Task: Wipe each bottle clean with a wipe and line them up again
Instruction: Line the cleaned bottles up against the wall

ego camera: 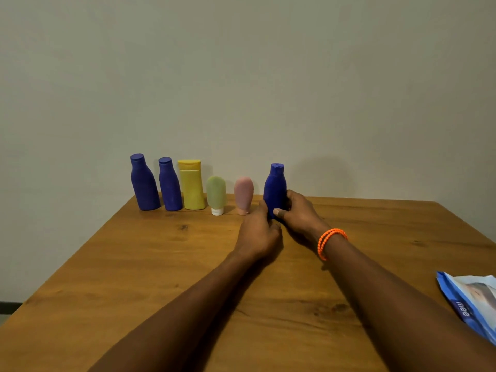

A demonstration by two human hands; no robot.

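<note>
Head view, row: six containers stand along the far edge of the wooden table (134, 264), close to the wall, which fits the lining-up the task asks for.
Head view, far left corner: two tall blue bottles (144, 183) side by side, then a yellow bottle (192, 185) just beside them.
Head view, mid far edge: a green tube (216, 194) and a pink tube (243, 195), each standing on its cap, slightly apart.
Held bottle: a third blue bottle (275, 187) at the right end of the row, base on or just above the table; which of the two I cannot tell.
Right hand (298, 214): fingers curled round the bottle's right side, thumb across its lower front; an orange bracelet (331, 241) sits on the wrist.
Left hand (259, 232): against the bottle's lower left, fingers curled, likely steadying it.
Wipe: none visible in either hand.
Axis: the bottle's long axis is upright, cap up, barely tilted.
Near right edge: a blue wipes pack (472, 299) lies flat, well apart from the row, probably kept within reach.
</note>
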